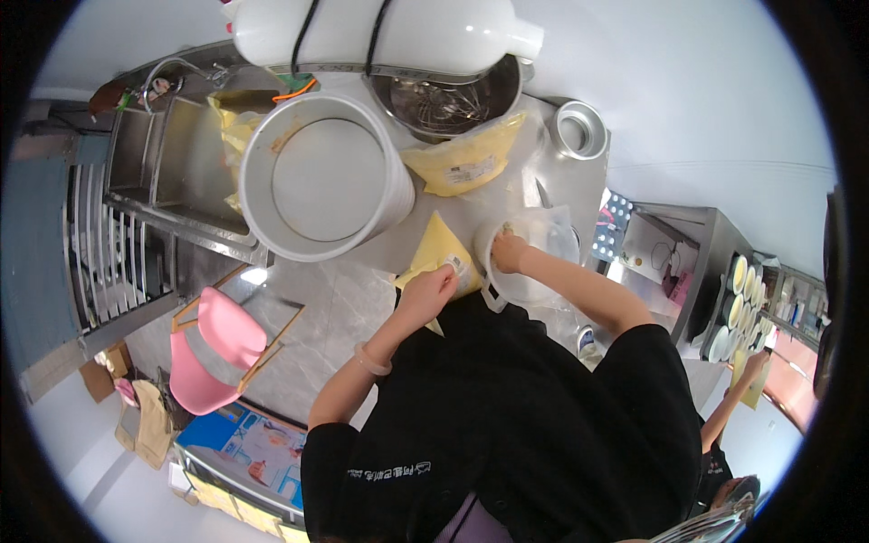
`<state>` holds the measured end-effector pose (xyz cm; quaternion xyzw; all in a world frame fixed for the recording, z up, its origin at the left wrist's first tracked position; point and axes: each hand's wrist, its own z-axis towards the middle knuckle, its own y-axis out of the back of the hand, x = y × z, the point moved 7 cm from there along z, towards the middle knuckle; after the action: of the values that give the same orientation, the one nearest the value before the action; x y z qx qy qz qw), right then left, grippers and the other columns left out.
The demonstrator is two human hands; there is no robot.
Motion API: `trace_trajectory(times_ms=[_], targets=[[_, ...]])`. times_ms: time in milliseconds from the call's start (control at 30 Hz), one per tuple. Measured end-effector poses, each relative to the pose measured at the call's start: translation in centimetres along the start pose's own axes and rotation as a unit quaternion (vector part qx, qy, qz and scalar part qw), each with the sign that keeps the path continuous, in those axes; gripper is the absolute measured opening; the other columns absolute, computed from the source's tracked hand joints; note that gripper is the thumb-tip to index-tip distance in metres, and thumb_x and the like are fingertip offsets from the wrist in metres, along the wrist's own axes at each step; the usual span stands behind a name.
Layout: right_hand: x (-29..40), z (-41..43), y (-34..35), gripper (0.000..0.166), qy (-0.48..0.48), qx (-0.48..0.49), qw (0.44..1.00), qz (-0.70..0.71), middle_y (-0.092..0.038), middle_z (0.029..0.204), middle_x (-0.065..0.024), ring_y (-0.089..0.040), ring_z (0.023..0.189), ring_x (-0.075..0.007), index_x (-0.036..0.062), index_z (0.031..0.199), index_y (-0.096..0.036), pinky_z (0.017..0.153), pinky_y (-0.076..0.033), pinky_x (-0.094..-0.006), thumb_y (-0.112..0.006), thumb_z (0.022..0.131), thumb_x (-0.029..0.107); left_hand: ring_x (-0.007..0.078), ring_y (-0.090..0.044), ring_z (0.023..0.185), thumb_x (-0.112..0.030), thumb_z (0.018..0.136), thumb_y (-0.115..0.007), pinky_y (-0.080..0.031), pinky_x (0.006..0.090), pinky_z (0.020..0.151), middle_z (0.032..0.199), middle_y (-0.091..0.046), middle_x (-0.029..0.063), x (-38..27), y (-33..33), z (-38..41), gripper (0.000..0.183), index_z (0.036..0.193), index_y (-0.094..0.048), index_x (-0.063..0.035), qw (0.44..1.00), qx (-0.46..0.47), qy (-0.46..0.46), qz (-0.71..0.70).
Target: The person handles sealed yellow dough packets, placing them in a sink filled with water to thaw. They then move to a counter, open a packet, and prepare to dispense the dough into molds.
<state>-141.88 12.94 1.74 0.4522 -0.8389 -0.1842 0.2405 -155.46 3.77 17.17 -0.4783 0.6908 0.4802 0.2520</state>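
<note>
My left hand [429, 293], with a pale bangle on the wrist, pinches a yellow plastic bag [432, 248] near its white printed label. That bag stands at the front edge of the steel table. My right hand [509, 252] reaches into a translucent white plastic pitcher [536, 290], its fingers bent against the left inner wall. Something small and yellowish shows at those fingertips, but what it is cannot be made out. A second full yellow bag [461, 166] lies farther back, in front of a steel mixing bowl [390, 102] holding wire whisks [448, 105].
A large white bucket [397, 183] stands left, beside a steel sink [197, 210]. A white stand mixer [380, 34] overhangs the bowl. A knife [543, 193] and round metal tins [578, 129] lie right. A pink chair [231, 319] stands behind left; another person's hand [755, 365] shows far right.
</note>
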Motion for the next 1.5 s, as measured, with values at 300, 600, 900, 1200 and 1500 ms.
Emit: trace_trajectory(times_ms=[300,600,900,1200,1500], targets=[[2.6,-0.7,1.3,0.077,0.011,-0.001,0.995,-0.096,-0.022,0.134,-0.0172,-0.015,0.125,-0.0306,-0.0065,0.124,-0.031,0.087,-0.033,-0.0541,-0.065,0.062,0.022,0.0331,-0.053,0.057,-0.028,0.076,-0.051,-0.039,0.0382,0.051,0.060,-0.052,0.0160,1.6,-0.5,1.2,0.026,0.070,-0.047,-0.0033,0.999,0.001,0.031,0.009],[2.5,-0.4,0.8,0.058,0.012,-0.067,0.995,-0.072,-0.036,0.126,-0.0140,-0.029,0.119,-0.0283,-0.0033,0.115,-0.045,0.089,-0.030,-0.0526,-0.061,0.066,0.023,0.0294,-0.052,0.057,-0.033,0.072,-0.061,-0.039,0.0353,0.052,0.060,-0.051,0.0113,0.2,0.2,0.5,0.032,0.075,-0.043,-0.0061,0.999,-0.040,0.035,-0.012],[3.7,-0.6,2.2,0.064,0.027,-0.048,0.998,-0.025,-0.035,0.123,-0.0196,-0.026,0.120,-0.0334,-0.0059,0.118,-0.039,0.088,-0.031,-0.0542,-0.061,0.063,0.019,0.0260,-0.051,0.052,-0.037,0.073,-0.057,-0.039,0.0332,0.050,0.055,-0.049,0.0099,-1.6,-0.3,1.6,0.034,0.067,-0.046,-0.0057,0.997,-0.063,0.040,0.033],[1.3,4.1,-3.4,0.051,0.047,0.044,0.995,0.081,-0.040,0.118,-0.0196,-0.039,0.109,-0.0393,0.0103,0.109,-0.050,0.088,-0.037,-0.0436,-0.064,0.061,0.013,0.0267,-0.051,0.049,-0.030,0.076,-0.052,-0.039,0.0346,0.048,0.052,-0.050,0.0113,-2.6,-0.9,2.7,0.030,0.064,-0.051,-0.0029,0.992,-0.112,-0.017,0.057],[-0.1,2.2,-2.8,0.045,-0.021,-0.046,0.994,0.098,-0.034,0.128,-0.0042,-0.034,0.115,-0.0316,0.0143,0.112,-0.053,0.088,-0.037,-0.0400,-0.059,0.067,0.014,0.0298,-0.051,0.050,-0.028,0.078,-0.050,-0.039,0.0371,0.047,0.052,-0.050,0.0126,-2.8,-1.1,2.4,0.029,0.062,-0.051,-0.0036,0.989,-0.111,-0.046,0.083]])
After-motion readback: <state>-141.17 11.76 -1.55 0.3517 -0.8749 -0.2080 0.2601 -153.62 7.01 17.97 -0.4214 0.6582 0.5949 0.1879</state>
